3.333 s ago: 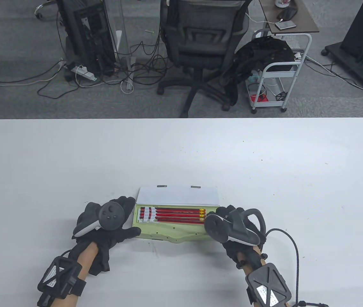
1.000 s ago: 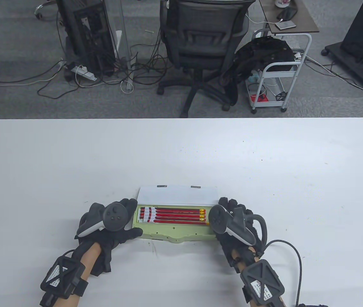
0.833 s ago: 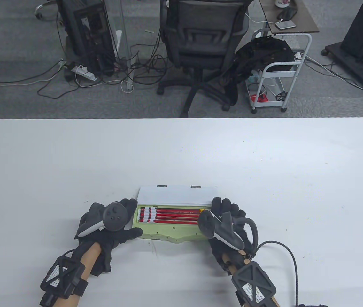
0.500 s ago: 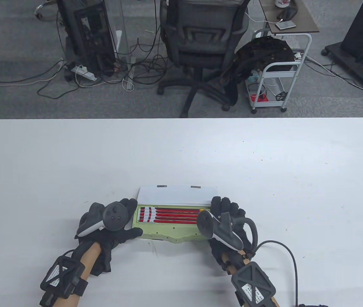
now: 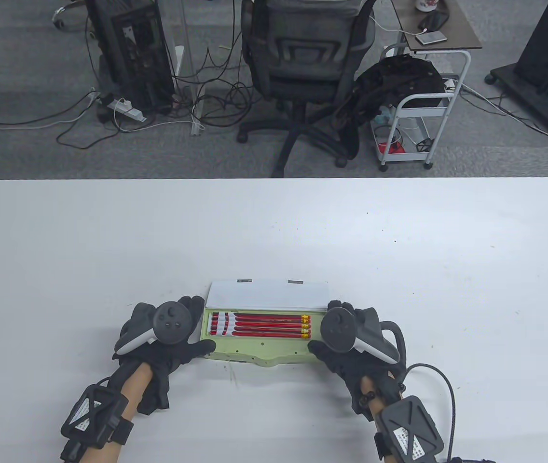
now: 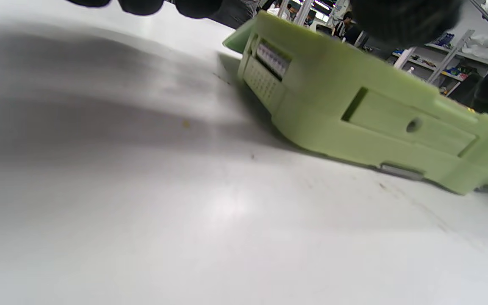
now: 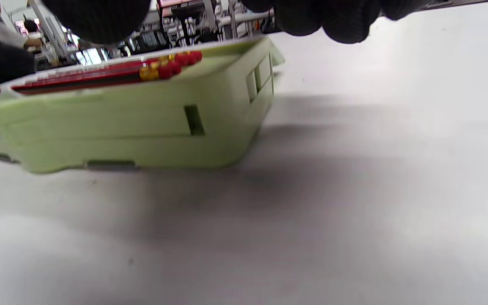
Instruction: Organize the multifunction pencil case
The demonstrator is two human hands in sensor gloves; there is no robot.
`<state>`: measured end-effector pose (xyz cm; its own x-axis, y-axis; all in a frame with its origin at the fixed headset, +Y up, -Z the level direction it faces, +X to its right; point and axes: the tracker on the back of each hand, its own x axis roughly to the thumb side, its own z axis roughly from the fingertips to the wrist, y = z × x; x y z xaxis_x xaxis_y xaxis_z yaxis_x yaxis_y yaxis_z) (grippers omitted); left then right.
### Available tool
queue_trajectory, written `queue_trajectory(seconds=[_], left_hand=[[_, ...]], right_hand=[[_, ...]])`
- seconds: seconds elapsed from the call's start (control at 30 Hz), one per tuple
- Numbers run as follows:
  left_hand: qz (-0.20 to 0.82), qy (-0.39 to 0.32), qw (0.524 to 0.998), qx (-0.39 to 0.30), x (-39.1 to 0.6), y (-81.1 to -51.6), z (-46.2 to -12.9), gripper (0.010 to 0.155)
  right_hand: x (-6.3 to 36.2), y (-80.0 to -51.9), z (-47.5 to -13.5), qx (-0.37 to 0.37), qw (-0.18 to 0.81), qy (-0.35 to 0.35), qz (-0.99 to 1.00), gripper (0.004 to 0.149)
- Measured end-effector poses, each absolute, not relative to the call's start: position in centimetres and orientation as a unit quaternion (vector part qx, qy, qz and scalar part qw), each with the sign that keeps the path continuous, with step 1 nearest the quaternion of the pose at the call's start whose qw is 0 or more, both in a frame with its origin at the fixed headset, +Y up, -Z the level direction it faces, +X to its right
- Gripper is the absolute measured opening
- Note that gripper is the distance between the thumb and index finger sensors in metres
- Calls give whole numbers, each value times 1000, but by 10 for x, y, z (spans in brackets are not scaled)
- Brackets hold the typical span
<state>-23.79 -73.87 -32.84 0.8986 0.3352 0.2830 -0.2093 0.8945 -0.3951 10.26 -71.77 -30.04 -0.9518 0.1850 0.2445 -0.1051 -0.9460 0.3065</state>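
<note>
Back out to the case's right end goes my right hand (image 5: pixel 351 345), thumb on its near edge. Smooth, boxy pale-green plastic pencil case (image 5: pixel 254 348) lies open near me, red pencils (image 5: pixel 259 324) inside. Both hands cup its ends, left hand (image 5: pixel 165 345) thumb along the near edge.

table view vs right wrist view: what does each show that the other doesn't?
Only the table view: the open white lid, four red pencils lying side by side along their length, the left hand at the case's left end.

Only the right wrist view: the case's right end wall with rectangular recesses, and the red eraser tips end-on.

Both: the green pencil case flat on the white table, the right hand at its right end.
</note>
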Motion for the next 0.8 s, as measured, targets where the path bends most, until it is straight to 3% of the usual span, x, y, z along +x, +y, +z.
queue_trajectory(seconds=[0.23, 0.5, 0.8], left_hand=[[228, -78, 963, -119, -243, -717, -353, 83], [223, -11, 961, -164, -220, -711, -386, 74], [210, 39, 957, -196, -200, -711, -400, 79]], right_hand=[[96, -725, -301, 138, 47, 153, 977, 95], [94, -725, -302, 128, 55, 147, 979, 95], [97, -726, -305, 118, 99, 153, 976, 95]])
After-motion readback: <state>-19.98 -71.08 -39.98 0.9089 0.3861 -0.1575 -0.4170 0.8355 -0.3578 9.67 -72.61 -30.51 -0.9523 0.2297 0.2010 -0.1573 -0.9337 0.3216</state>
